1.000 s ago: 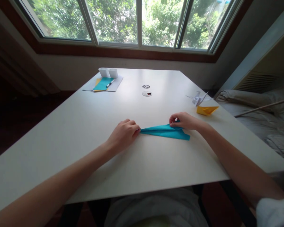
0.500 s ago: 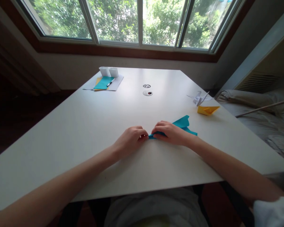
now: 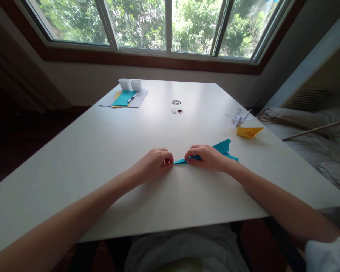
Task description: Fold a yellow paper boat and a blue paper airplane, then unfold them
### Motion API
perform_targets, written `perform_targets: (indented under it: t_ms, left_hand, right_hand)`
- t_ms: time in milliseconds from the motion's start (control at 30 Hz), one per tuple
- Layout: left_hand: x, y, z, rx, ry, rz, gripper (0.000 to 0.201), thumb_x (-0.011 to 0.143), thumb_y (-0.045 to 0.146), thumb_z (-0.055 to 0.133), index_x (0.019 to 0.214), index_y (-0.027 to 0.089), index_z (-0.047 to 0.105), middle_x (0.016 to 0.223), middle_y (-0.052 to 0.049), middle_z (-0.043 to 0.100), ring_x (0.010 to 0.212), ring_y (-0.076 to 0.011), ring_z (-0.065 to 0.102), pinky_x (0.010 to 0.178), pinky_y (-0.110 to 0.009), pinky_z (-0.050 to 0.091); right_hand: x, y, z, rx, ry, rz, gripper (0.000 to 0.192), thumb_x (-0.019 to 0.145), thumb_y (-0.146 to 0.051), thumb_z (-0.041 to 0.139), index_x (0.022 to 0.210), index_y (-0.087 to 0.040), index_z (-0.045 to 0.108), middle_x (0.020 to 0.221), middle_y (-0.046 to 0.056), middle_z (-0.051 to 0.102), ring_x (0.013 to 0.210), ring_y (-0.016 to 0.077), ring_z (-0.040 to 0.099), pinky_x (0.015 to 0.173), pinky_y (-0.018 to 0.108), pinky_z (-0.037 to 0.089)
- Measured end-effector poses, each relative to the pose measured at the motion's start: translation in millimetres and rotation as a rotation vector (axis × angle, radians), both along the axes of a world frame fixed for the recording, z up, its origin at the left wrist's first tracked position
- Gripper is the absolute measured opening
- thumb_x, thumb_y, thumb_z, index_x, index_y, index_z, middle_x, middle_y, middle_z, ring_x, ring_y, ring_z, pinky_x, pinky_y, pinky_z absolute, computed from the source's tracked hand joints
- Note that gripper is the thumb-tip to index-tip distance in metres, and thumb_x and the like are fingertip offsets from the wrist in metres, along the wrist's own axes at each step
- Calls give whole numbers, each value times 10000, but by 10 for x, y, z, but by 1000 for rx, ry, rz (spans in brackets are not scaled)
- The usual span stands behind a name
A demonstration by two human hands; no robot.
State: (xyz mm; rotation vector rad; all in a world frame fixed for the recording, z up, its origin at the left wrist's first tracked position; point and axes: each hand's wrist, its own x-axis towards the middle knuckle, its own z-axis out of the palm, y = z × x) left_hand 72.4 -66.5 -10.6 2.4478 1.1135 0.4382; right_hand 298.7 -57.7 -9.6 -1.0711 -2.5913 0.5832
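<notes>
Pinching the pointed tip of the folded blue paper (image 3: 215, 151) on the white tabletop (image 3: 102, 151), the left hand (image 3: 154, 164) is closed beside the right hand (image 3: 205, 158), which presses the paper flat. Several long creases look already formed, its far end lifting; finishing folds seem to remain.

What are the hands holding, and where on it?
Both hold the folded blue paper at its pointed near end: right hand pinches it just behind the tip, left hand meets the tip. The wide end sticks up free.
</notes>
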Motion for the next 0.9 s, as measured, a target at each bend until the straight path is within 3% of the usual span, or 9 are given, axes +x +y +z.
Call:
perform_targets:
  t_ms: [367, 733, 900]
  left_hand:
    - [90, -25, -51, 98, 81, -28, 227, 849, 161, 364, 795, 154, 584, 800, -49, 579, 726, -149, 541, 656, -243, 407]
    - [65, 1, -15, -6, 155, 70, 228, 817, 206, 405, 758, 173, 622, 781, -46, 641, 713, -165, 572, 619, -251, 400]
    - [54, -36, 14, 42, 241, 42, 233, 824, 175, 366, 752, 160, 587, 795, -64, 623, 733, -172, 567, 639, -261, 401]
  right_hand:
    - [-35, -7, -29, 33, 11, -47, 165, 833, -288, 515, 856, -203, 654, 822, 28, 622, 691, 114, 537, 624, 213, 367]
    - [-110, 83, -25, -9, -105, -160, 202, 795, -374, 540, 779, -221, 670, 759, 3, 670, 653, 117, 551, 576, 222, 342]
    - [-146, 98, 32, -53, -138, -161, 199, 780, -366, 546, 766, -213, 672, 736, 7, 671, 630, 113, 549, 545, 217, 328]
